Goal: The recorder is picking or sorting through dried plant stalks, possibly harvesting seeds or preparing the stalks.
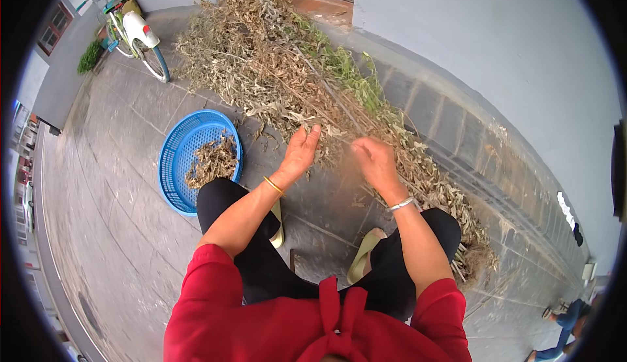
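Observation:
A large pile of dried leafy plant stalks [274,73] lies ahead, mostly brown and grey, with some green leaves along its right side. At the pile's near edge, my left hand [301,151] has its thumb and fingers closed on dried leaves of a stalk. My right hand [377,161] is a little to the right, its fingers curled around a thin stem and partly blurred. A round blue plastic basket [169,141] stands on the paving left of my knee. Crumpled dried leaves [215,161] lie in its right part.
A bicycle [139,38] stands at the upper left, near a green plant [89,58]. A grey wall [480,33] with a stone ledge [441,112] runs along the right. Part of another person [563,330] shows at the lower right. Loose leaf bits lie on the grey paving.

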The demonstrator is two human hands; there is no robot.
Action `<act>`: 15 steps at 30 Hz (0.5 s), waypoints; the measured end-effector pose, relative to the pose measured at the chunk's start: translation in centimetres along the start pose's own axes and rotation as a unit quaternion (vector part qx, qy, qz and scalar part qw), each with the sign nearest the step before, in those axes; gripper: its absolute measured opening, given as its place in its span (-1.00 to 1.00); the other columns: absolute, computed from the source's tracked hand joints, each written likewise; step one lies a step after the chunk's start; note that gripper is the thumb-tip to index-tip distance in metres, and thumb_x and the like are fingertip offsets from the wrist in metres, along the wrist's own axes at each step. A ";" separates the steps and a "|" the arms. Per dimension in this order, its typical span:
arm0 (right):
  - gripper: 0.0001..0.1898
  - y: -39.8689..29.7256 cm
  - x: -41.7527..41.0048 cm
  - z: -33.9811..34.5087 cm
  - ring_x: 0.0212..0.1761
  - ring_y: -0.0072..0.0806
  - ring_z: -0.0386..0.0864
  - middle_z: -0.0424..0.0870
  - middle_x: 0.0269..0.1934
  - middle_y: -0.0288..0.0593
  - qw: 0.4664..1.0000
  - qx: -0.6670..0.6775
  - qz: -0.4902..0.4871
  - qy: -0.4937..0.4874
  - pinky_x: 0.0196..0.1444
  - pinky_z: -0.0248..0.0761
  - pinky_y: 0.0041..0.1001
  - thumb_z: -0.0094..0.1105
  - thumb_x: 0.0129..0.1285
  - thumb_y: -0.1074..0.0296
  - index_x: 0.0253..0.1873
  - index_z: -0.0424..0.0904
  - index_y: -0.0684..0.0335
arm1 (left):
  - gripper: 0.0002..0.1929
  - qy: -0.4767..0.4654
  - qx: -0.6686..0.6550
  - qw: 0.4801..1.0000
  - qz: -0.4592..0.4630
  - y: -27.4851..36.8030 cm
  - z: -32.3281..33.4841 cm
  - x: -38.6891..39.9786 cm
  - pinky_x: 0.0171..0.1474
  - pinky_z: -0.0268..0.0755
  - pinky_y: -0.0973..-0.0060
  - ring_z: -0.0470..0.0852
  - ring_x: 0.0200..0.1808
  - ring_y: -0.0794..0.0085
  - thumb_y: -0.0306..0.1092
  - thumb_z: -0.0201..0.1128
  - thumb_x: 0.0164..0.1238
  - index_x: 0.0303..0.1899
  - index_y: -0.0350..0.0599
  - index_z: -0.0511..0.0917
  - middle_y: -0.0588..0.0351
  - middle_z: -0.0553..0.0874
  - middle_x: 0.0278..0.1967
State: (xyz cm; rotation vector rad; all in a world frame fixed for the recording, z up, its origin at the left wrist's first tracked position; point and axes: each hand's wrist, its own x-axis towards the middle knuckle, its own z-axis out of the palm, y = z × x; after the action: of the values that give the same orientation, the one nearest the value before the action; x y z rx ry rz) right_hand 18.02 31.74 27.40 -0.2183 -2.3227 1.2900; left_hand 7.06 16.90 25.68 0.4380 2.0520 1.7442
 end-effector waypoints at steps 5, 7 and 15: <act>-0.95 -0.1 0.1 1.1 -0.48 -0.22 0.50 0.55 -0.45 -0.04 0.999 0.000 -0.038 0.003 -0.39 0.35 -0.40 0.13 0.13 0.51 -0.34 0.52 0.36 | -0.64 0.030 -0.019 0.999 -0.009 -2.7 -0.7 0.4 -0.52 0.22 0.60 0.32 -0.46 0.66 0.07 0.05 0.34 -0.36 -0.04 0.40 0.30 0.40 -0.50; -0.95 0.0 0.1 1.5 -0.47 -0.21 0.51 0.56 -0.44 -0.03 0.999 0.000 -0.035 0.001 -0.38 0.35 -0.39 0.13 0.13 0.52 -0.34 0.52 0.36 | -0.66 0.024 -0.074 0.997 -0.027 -3.1 -0.7 0.0 -0.48 0.26 0.58 0.32 -0.44 0.66 0.07 0.06 0.34 -0.34 -0.02 0.39 0.32 0.38 -0.48; -0.95 -0.9 0.2 3.4 -0.43 -0.08 0.51 0.51 -0.43 -0.06 0.992 -0.072 -0.106 -0.022 -0.40 0.36 -0.27 0.12 0.15 0.47 -0.30 0.53 0.27 | -0.78 -0.066 -0.354 0.923 -0.138 -2.9 -3.6 -2.1 -0.64 0.12 0.62 0.32 -0.58 0.54 -0.11 -0.01 0.41 -0.33 -0.01 0.39 0.22 0.43 -0.48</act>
State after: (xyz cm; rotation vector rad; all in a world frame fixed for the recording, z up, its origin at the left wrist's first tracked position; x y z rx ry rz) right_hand 16.30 28.71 26.68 0.0109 -2.4044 1.0348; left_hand 7.21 12.32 23.48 0.0311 1.1899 2.0404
